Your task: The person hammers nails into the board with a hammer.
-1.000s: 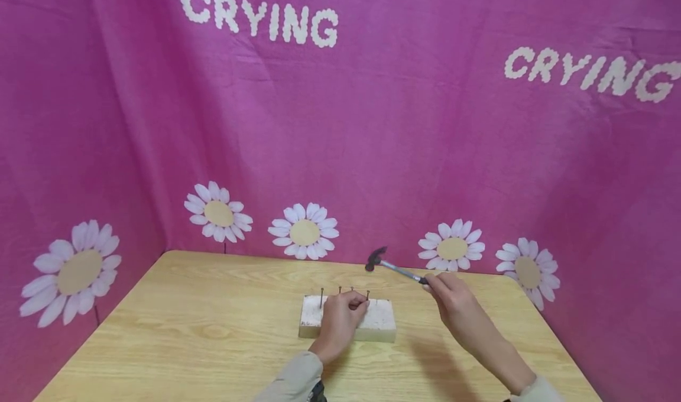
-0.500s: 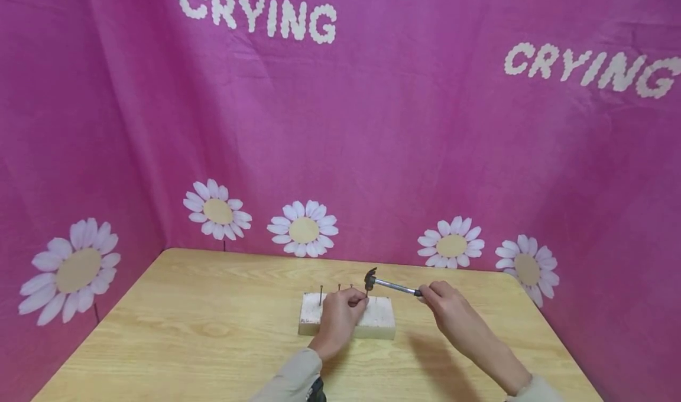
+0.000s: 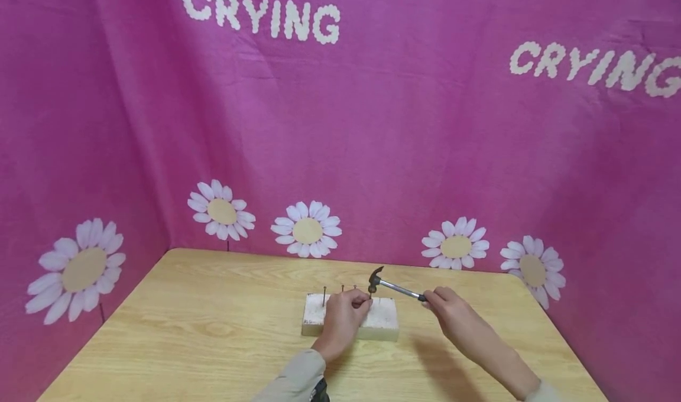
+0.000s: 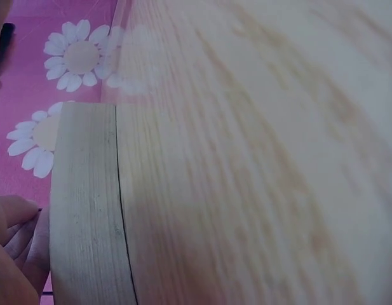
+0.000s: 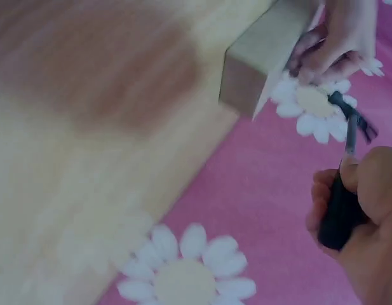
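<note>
A pale wooden block [image 3: 384, 316] lies on the table with several nails standing in its top, one nail [image 3: 324, 296] near its left end. My left hand [image 3: 343, 318] reaches over the block and pinches another nail upright between thumb and finger. Only that nail's upper end shows, right under the hammer head. My right hand [image 3: 452, 313] grips the black handle of a small claw hammer [image 3: 400, 289], its dark head over the pinched nail. In the right wrist view the fingers wrap the hammer's black grip [image 5: 342, 213]. The left wrist view catches the block's side [image 4: 87, 203] and part of the left hand.
The wood-grain table [image 3: 213, 319] spreads around the block on all sides. Behind it and at both sides hangs a magenta cloth [image 3: 372, 124] with white daisies and lettering.
The hammer has come down from above the block to the pinched nail, its head staying low since half a second ago. The left hand keeps its place at the nail.
</note>
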`<state>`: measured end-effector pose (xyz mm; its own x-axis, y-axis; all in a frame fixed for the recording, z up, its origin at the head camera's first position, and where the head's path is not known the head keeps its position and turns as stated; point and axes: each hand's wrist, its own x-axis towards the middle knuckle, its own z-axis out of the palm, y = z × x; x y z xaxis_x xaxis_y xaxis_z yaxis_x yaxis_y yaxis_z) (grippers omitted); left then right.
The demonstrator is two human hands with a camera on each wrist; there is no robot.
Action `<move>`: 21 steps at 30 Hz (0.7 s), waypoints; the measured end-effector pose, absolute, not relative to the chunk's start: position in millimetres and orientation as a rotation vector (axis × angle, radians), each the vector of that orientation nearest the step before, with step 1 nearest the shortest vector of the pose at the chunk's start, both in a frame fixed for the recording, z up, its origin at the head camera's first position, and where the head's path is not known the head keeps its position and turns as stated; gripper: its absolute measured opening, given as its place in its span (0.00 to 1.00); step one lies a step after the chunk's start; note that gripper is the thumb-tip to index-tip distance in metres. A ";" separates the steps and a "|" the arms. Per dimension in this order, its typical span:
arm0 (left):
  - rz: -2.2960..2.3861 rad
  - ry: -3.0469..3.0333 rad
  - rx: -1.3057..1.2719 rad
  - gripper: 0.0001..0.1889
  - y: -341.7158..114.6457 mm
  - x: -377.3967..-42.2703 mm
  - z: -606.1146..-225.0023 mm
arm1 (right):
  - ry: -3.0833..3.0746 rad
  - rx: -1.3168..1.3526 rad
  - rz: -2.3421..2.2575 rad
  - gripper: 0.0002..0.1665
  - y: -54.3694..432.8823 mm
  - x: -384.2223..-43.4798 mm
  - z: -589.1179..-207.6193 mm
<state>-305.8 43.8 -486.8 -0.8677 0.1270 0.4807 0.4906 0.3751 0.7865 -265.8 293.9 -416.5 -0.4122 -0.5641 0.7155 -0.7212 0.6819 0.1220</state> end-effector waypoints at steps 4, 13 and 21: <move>-1.494 -2.303 -0.531 0.02 45.2 -304.4 -485.4 | -2.083 0.904 0.285 0.28 297.3 -264.8 -406.4; -1.525 -2.286 -0.544 0.02 48.2 -305.3 -483.8 | -2.153 0.942 0.276 0.10 294.9 -263.0 -417.5; -1.686 -2.241 -0.461 0.06 44.5 -303.4 -485.4 | -2.175 0.857 0.389 0.16 306.3 -265.3 -414.7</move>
<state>-303.4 44.5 -485.4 -0.9039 0.0749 0.4211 0.4254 0.2601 0.8668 -265.3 306.3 -414.7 -0.4919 -0.4552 0.7422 -0.6843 0.7291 -0.0064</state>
